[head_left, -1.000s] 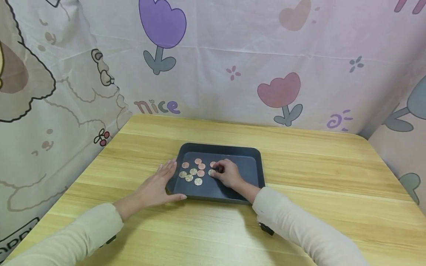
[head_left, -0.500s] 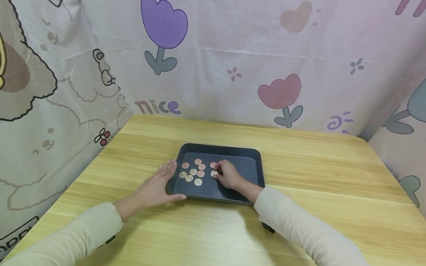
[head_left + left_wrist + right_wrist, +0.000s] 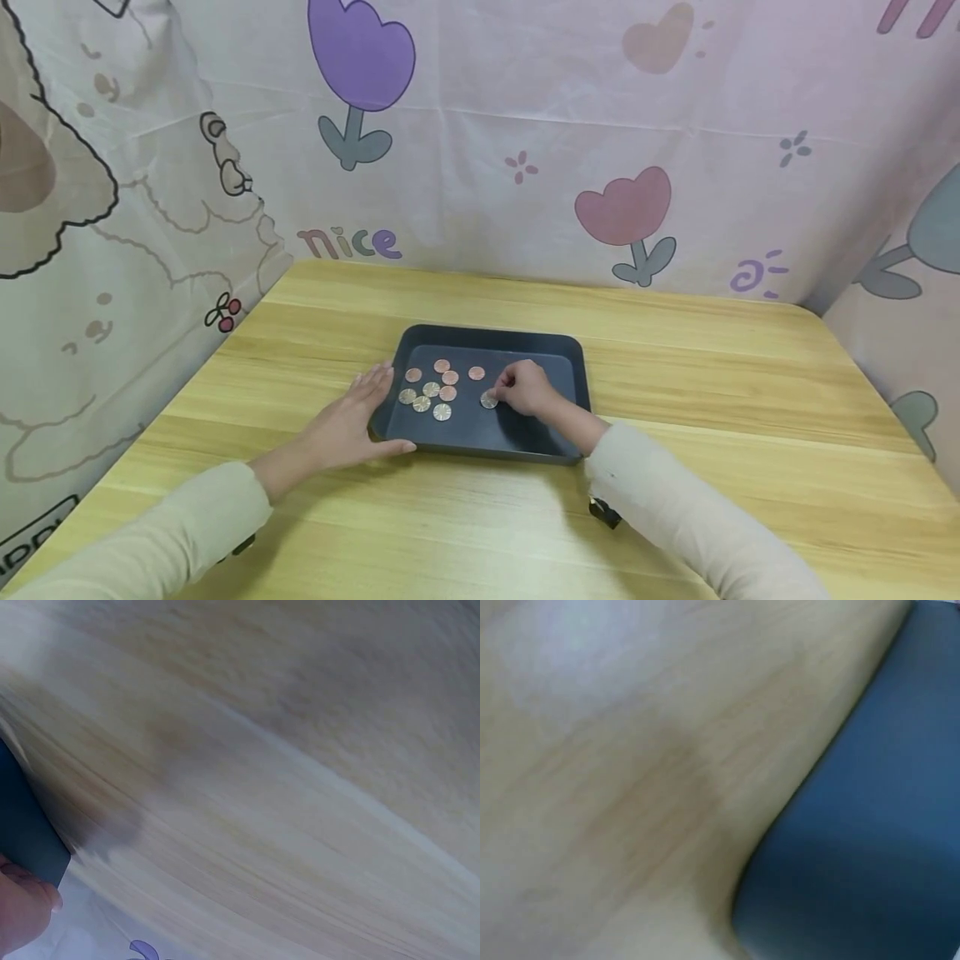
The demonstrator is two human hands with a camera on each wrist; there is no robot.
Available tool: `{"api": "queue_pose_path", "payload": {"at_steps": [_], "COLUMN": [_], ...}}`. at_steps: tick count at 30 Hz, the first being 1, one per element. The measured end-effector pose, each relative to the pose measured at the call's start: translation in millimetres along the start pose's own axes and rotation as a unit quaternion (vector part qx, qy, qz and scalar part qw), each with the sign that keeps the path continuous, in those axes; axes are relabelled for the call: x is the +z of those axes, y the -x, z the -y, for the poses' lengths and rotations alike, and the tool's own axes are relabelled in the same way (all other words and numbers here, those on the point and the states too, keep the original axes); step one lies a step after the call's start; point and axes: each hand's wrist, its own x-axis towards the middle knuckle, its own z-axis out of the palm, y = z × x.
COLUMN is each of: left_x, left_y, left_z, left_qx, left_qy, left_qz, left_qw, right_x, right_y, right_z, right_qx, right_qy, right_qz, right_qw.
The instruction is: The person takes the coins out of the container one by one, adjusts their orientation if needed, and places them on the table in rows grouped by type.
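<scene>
A dark grey baking tray point(image 3: 547, 433) holds several copper-coloured coins point(image 3: 442, 366) and several gold-coloured coins point(image 3: 442, 412), spread mostly over its left half. My right hand point(image 3: 525, 387) reaches into the tray with curled fingers, thumb and fingertips right at a gold-coloured coin point(image 3: 489, 401) on the tray floor. One copper-coloured coin point(image 3: 476, 373) lies just left of those fingers. Fingers spread, my left hand point(image 3: 348, 425) rests along the tray's left wall, its thumb at the front-left corner. In the left wrist view, part of that hand point(image 3: 22, 907) touches the tray point(image 3: 26, 825).
Under the tray is a light wooden table point(image 3: 465, 525). A printed cloth point(image 3: 487, 83) hangs behind the table and down both sides. The right wrist view is filled by the tray's outer wall point(image 3: 855, 855) and the blurred tabletop point(image 3: 615, 787).
The right hand has moved right and slightly nearer, and the gold-coloured coin has moved with it. The neighbouring copper-coloured coin is now uncovered. The left hand stays at the tray.
</scene>
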Motion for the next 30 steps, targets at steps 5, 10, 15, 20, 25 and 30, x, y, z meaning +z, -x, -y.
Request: {"api": "queue_pose_path", "payload": {"at_steps": [5,10,15,20,25,30], "left_x": [1.1,2.3,3.6,3.3,-0.2,-2.7], "left_y": [0.0,-0.2,-1.1,-2.0,-0.7,-0.6], "left_z": [0.2,0.2,-0.2,-1.0,-0.2,1.6], "left_qx": [-0.002,-0.002,0.001,0.003,0.001,0.01], "left_qy": [0.0,0.007,0.011,0.014,0.015,0.016], "left_qz": [0.0,-0.001,-0.001,0.001,-0.001,-0.003], "left_qw": [1.0,1.0,0.9999,0.9999,0.9999,0.9998], "right_x": [-8.7,-22.3,-39.8,-60.8,-83.1,-102.5], "right_y": [4.8,11.4,18.9,24.1,28.4,32.9], "right_z": [-1.9,-2.8,-6.2,-15.4,-27.0,-45.7], "right_qx": [0.046,0.06,0.055,0.063,0.096,0.112], "right_qy": [-0.067,-0.086,-0.111,-0.135,-0.155,-0.166], "right_qz": [-0.005,-0.012,-0.03,-0.051,-0.072,-0.09], "right_qw": [0.997,0.994,0.992,0.988,0.981,0.976]}}
